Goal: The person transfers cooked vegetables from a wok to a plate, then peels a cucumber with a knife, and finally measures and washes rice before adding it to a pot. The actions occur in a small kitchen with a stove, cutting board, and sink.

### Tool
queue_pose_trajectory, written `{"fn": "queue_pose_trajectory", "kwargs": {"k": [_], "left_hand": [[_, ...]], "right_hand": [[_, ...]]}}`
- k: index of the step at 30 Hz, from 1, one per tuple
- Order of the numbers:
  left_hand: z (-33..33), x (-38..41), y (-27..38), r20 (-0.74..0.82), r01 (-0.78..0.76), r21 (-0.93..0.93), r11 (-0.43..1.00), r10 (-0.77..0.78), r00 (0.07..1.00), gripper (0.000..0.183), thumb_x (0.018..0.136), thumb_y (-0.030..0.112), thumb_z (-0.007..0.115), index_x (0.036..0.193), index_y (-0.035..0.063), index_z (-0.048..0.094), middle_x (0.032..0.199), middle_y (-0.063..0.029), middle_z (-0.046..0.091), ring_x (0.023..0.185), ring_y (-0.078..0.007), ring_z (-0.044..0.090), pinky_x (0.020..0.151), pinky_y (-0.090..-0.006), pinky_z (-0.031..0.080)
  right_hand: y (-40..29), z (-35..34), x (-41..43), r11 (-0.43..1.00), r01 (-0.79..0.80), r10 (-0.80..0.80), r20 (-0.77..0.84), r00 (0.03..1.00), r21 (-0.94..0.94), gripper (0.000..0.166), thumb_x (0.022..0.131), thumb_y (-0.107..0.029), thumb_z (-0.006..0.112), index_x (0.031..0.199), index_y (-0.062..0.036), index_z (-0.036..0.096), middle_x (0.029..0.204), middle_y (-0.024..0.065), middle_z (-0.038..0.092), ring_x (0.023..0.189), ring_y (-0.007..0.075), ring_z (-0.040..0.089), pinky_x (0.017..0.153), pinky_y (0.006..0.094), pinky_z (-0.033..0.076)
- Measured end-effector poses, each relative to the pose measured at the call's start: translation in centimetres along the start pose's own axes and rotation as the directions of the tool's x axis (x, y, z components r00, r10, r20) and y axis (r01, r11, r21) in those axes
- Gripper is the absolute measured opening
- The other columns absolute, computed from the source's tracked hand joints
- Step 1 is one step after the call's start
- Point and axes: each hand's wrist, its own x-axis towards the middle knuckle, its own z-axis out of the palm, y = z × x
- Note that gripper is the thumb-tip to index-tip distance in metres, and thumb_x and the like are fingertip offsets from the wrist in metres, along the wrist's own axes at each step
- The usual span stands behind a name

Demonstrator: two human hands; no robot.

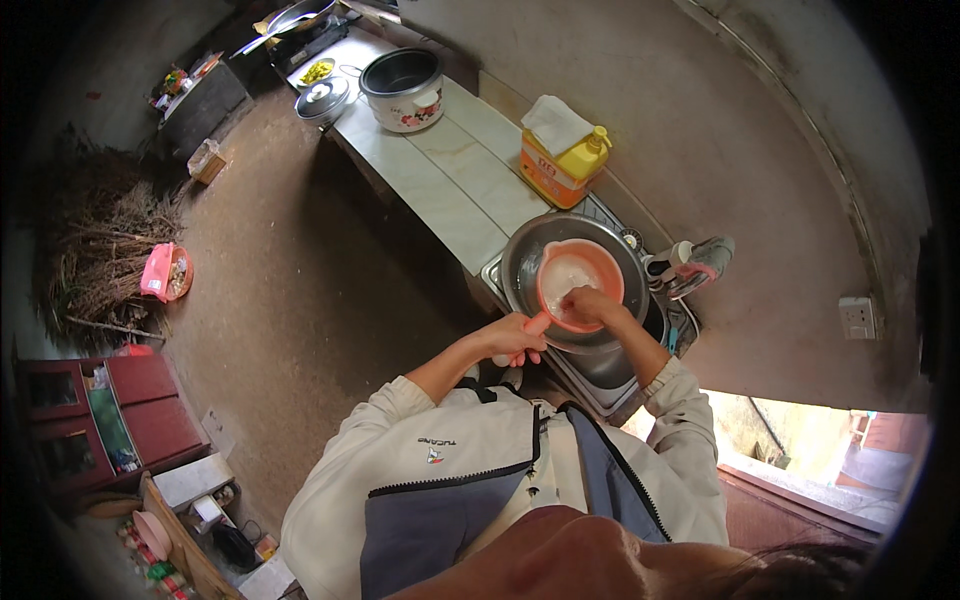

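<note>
My left hand (514,337) is wrapped around the handle of an orange plastic dipper (616,279). My right hand (587,306) reaches into the dipper, its fingertips hidden in cloudy whitish water (566,276). Whether those fingers grip anything cannot be seen. The dipper is over a wide metal basin (520,259), which holds some water. Beneath the basin is a stainless steel sink (592,390), partly covered by it.
A yellow pump jug (559,176) with a white cloth (556,124) on top stands behind the basin. Cups and a grey-pink cloth (709,262) are at the right. Farther along the tiled counter (450,165) are a flowered cooker pot (405,101) and a lidded pot (324,97).
</note>
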Motion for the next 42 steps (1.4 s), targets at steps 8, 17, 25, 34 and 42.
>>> {"fn": "queue_pose_trajectory", "kwargs": {"k": [8, 17, 25, 34, 42], "left_hand": [[0.0, 0.3, 0.1, -0.007, 0.019, -0.04, 0.999, -0.019, 1.0, 0.024, 0.087, 0.016, 0.066, 0.101, -0.0017, 0.059, 0.075, -0.0123, 0.068, 0.047, -0.0108, 0.058, 0.041, -0.0248, 0.047], [1.0, 0.5, 1.0, -0.004, 0.036, -0.021, 0.999, -0.036, 0.999, 0.024, 0.086, 0.015, 0.067, 0.102, 0.0002, 0.057, 0.073, -0.0104, 0.068, 0.045, -0.0107, 0.056, 0.039, -0.0242, 0.044], [0.5, 1.7, 0.7, -0.01, 0.072, 0.015, 0.997, -0.072, 0.997, 0.026, 0.086, 0.014, 0.068, 0.103, -0.0018, 0.056, 0.074, -0.0121, 0.068, 0.043, -0.0117, 0.055, 0.039, -0.0254, 0.045], [1.5, 2.1, 1.4, -0.006, 0.069, -0.007, 0.998, -0.069, 0.998, 0.028, 0.085, 0.014, 0.069, 0.105, -0.002, 0.056, 0.073, -0.0114, 0.067, 0.043, -0.0116, 0.054, 0.038, -0.0256, 0.044], [1.8, 1.7, 1.9, -0.021, 0.066, 0.006, 0.998, -0.066, 0.998, 0.028, 0.086, 0.014, 0.068, 0.105, -0.0023, 0.056, 0.073, -0.0118, 0.068, 0.043, -0.0117, 0.054, 0.038, -0.026, 0.044]], "right_hand": [[3.1, 1.0, 0.8, 0.999, -0.02, 0.022, -0.07, 0.997, 0.03, 0.029, 0.081, -0.015, 0.063, 0.107, -0.01, 0.074, 0.101, 0.0171, 0.072, 0.092, 0.0305, 0.069, 0.083, 0.0396, 0.051], [2.0, -0.2, 0.5, 0.998, 0.025, 0.016, -0.664, 0.748, 0.052, 0.035, 0.076, -0.004, 0.059, 0.109, -0.0049, 0.069, 0.115, 0.0228, 0.062, 0.106, 0.0399, 0.06, 0.09, 0.0445, 0.048], [0.2, 0.3, -1.1, 0.977, -0.206, 0.206, 0.01, 0.978, -0.05, 0.039, 0.075, -0.005, 0.061, 0.112, -0.0137, 0.072, 0.119, 0.0178, 0.063, 0.105, 0.037, 0.062, 0.091, 0.0442, 0.049], [-0.2, 0.5, -0.6, 0.99, 0.036, -0.004, -0.227, 0.974, 0.135, 0.038, 0.077, -0.007, 0.056, 0.112, -0.0102, 0.071, 0.107, 0.0205, 0.068, 0.097, 0.0361, 0.067, 0.086, 0.0435, 0.051], [-0.6, -0.2, -2.1, 0.973, 0.027, 0.044, -0.298, 0.953, 0.231, 0.033, 0.079, -0.011, 0.059, 0.11, -0.0098, 0.072, 0.106, 0.0208, 0.069, 0.098, 0.0366, 0.067, 0.087, 0.0438, 0.051]]}}
